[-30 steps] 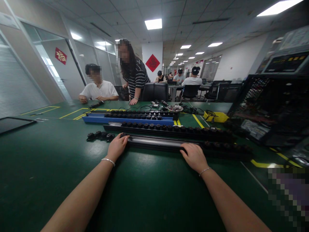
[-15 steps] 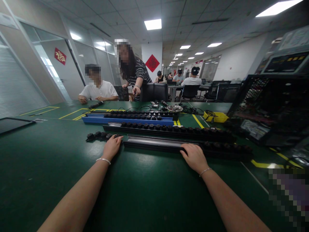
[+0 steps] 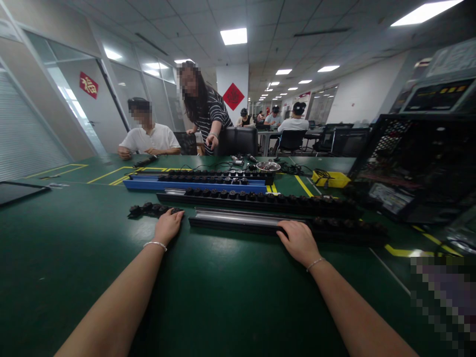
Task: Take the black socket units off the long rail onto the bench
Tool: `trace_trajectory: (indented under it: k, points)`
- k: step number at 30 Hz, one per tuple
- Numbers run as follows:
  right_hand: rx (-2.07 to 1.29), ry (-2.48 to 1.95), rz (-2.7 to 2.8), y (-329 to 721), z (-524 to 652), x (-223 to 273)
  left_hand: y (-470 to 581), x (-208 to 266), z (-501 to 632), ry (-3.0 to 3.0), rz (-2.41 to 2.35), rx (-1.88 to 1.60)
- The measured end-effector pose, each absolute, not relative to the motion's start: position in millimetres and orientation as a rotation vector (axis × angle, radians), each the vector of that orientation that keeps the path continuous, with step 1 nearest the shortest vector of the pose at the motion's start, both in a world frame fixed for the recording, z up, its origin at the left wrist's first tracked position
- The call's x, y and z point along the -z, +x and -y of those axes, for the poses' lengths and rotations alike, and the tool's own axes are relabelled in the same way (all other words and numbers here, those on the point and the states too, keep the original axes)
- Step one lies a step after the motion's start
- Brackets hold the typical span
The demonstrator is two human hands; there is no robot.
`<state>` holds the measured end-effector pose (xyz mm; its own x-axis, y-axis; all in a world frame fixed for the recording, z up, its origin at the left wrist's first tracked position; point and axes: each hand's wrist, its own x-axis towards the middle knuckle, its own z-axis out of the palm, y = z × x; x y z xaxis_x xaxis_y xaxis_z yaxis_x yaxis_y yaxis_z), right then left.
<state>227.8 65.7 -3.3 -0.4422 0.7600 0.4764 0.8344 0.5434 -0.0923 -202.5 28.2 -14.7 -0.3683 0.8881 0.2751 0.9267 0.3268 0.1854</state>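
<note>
blue rail: lying behind front rail
yellow box: standing farther right
left hand: you're reaching onto parts, finger grip hidden
right hand: you're bending fingers over front rail, grip unclear

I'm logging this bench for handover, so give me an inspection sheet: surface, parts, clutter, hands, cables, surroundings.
Surface: green tabletop, yellow tape lines.
Parts: nearest black rail, bare at left, knobby pieces at right; loose black pieces beside.
Clutter: metal bowl, yellow bin.
Hands: left hand at loose black pieces, right hand on nearest black rail; grips unclear.
Cables: black cables beyond the blue rail and in the yellow bin.
Surroundings: computer case right, people across the table.
</note>
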Motion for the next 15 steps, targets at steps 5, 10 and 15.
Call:
trace_trajectory:
  k: [5,10,15]
  points:
    - [0.208,-1.298,2.32,228,-66,3,-208,11,-25,-1.601,2.54,0.37]
    - [0.206,-1.291,2.318,228,-65,3,-208,11,-19,-1.501,2.557,0.46]
    - [0.231,-1.283,2.315,228,-66,3,-191,7,-16,-1.456,2.383,0.635]
